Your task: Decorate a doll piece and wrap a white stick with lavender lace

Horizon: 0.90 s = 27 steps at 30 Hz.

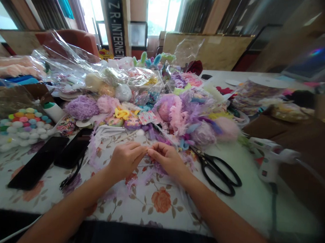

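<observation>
Over the floral tablecloth, my left hand and my right hand meet at the fingertips. Both are closed in a pinch. What lies between the fingers is too small to make out. Fluffy lilac trim lies on the cloth below and around my hands, partly hidden by them. Just beyond sits a heap of pink and purple fuzzy yarn. Black-handled scissors rest to the right of my right hand, their blades partly under the yarn.
Two black phones lie at the left, near a bag of coloured pompoms. A white glue gun stands at the right with its cord trailing. Plastic-wrapped craft supplies are piled along the back.
</observation>
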### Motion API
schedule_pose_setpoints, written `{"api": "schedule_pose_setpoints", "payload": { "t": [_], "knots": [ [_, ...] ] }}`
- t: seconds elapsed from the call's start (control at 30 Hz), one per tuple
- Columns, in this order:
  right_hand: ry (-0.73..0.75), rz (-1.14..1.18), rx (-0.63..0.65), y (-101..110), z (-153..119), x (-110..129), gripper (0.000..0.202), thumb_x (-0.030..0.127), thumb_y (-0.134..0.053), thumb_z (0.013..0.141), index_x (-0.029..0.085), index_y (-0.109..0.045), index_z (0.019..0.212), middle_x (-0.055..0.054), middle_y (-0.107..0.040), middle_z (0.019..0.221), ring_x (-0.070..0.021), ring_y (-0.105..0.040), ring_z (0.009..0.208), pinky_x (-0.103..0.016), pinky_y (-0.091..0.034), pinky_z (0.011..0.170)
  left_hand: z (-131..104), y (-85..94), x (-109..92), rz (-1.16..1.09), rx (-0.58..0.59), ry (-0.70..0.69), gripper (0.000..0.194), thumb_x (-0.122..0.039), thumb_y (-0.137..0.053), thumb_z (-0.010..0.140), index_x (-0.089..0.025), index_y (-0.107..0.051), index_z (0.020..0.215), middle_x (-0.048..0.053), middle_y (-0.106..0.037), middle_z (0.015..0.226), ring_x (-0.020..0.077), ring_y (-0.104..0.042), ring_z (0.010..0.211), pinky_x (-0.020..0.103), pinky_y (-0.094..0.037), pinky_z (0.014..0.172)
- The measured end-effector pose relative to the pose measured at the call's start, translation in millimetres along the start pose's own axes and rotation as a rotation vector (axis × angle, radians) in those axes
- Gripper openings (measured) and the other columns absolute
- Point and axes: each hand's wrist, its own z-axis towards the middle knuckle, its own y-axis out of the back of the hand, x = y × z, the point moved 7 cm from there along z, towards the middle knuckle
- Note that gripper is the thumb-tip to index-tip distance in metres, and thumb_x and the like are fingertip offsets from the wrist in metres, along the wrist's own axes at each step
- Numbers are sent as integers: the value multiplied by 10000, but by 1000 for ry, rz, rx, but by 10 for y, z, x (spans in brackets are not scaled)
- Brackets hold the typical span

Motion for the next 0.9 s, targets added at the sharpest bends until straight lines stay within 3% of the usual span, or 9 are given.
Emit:
{"api": "schedule_pose_setpoints", "payload": {
  "t": [0.23, 0.4, 0.63, 0.8, 0.9],
  "knots": [
    [149, -269, -21, 57, -20, 119, 177, 298, -615, 799, 164, -625, 683, 10, -565, 603, -114, -483, 571, -246, -379, 558, -28, -102, 39, -107, 113, 47, 286, -263, -459, 952, -162, -673, 791, 20, -611, 648, 130, -547, 629, 245, -412, 603],
    [249, -595, 134, 7, -54, 211, 143, 155, -571, 768, 163, -628, 636, 19, -548, 577, -111, -472, 577, -241, -348, 571, -67, -219, 94, -234, 265, 95, 255, -283, -505, 928, -197, -709, 802, 15, -675, 709, 134, -605, 670, 235, -421, 610],
    [72, -290, -159, 248, 13, 168, 223, 366, -650, 769, 167, -603, 679, 28, -521, 588, -94, -404, 510, -235, -295, 487, 9, -83, 333, -373, 124, 376, 262, -366, -547, 904, -186, -722, 830, -1, -655, 654, 114, -559, 601, 219, -419, 567],
    [28, -115, -187, 222, -6, 109, 255, 397, -673, 766, 176, -590, 668, 26, -527, 594, -99, -422, 529, -242, -301, 504, -52, -53, 536, -572, -5, 599, 202, -362, -684, 796, -170, -723, 746, 1, -621, 621, 109, -519, 564, 217, -392, 503],
    [49, -3, -201, 198, -11, 110, 242, 380, -703, 747, 179, -598, 662, 25, -541, 605, -101, -436, 547, -244, -318, 520, -68, -56, 559, -712, -80, 660, 187, -337, -722, 759, -162, -724, 696, 2, -601, 614, 106, -512, 562, 223, -404, 508]
  ]
}}
